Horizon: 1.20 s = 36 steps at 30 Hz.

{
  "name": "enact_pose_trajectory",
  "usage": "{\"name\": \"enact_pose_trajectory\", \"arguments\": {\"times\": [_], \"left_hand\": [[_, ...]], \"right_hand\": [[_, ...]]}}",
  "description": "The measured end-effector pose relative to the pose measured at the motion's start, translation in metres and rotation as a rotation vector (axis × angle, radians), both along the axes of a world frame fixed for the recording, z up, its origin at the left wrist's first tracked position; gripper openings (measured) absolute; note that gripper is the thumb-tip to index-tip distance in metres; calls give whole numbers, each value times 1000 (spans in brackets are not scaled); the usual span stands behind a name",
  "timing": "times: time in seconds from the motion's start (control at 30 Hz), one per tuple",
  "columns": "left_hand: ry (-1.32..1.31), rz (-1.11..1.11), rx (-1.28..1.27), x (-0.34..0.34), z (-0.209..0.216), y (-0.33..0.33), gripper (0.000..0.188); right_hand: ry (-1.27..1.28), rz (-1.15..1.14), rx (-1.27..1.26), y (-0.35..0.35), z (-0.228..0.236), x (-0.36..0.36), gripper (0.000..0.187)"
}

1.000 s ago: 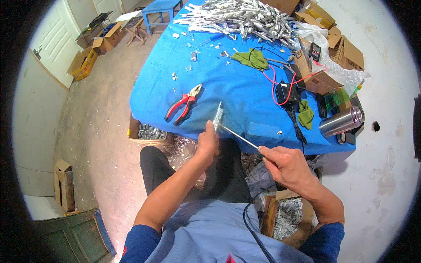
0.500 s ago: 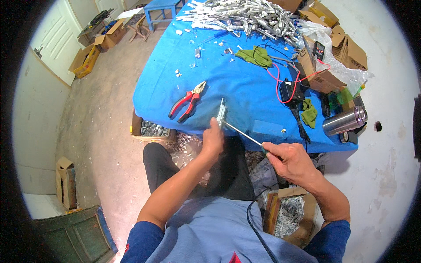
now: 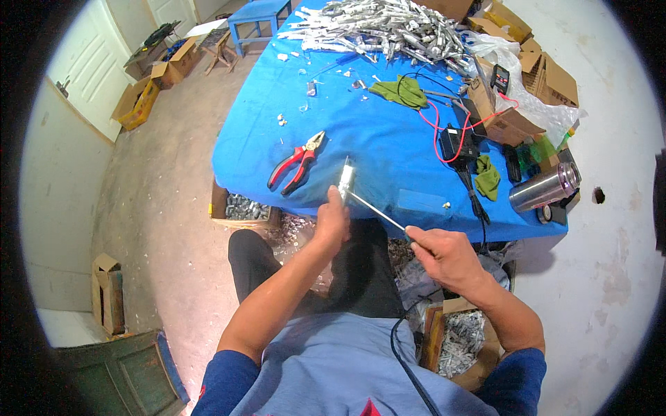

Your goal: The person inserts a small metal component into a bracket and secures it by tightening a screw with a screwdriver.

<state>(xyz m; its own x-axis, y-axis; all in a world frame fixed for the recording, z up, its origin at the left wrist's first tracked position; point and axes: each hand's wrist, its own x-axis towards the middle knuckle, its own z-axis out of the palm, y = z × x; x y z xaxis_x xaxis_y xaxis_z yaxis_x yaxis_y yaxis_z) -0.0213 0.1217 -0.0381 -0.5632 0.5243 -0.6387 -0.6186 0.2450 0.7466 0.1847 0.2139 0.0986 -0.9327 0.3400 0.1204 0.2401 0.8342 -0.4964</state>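
My left hand (image 3: 333,216) is closed on a small slim silvery metal part (image 3: 346,175), which it holds at the table's front edge with the thin end pointing away from me. In my closed right hand (image 3: 447,258) is a screwdriver (image 3: 378,211). Its handle is mostly hidden by the fingers. The long shaft runs up and left, and its tip meets the side of the metal part close to my left fingertips. Red-handled pliers (image 3: 298,163) lie on the blue cloth, left of the part.
A pile of silvery parts (image 3: 381,29) covers the far end of the blue table (image 3: 257,132). On the right are a black adapter (image 3: 456,144), green cloths (image 3: 399,91) and a steel flask (image 3: 544,188). Boxes of metal pieces (image 3: 461,340) stand below.
My right hand and the screwdriver have shifted slightly left. The metal part has turned in my left hand and shows a brighter, smoother side.
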Motion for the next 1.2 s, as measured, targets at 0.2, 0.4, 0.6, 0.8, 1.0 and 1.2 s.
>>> {"name": "enact_pose_trajectory", "arguments": {"times": [0.2,0.4,0.6,0.8,1.0,1.2], "left_hand": [[64,-63,-17,-4,-7,-2,66],[3,-94,-21,-7,-1,-7,66],[-42,-111,-13,-9,-2,-8,65],[-74,-51,-17,0,12,-4,64],[-65,-18,-58,-1,9,-2,64],[-96,-55,5,-6,7,-5,64]], "right_hand": [[74,-254,-607,-6,-54,22,35],[50,-397,-1115,-21,-67,30,40],[-114,-400,-988,-28,-77,26,44],[11,-79,119,-21,-80,23,43],[-119,-203,-517,-1,-68,20,45],[-59,-401,-1290,-5,-63,21,48]]}}
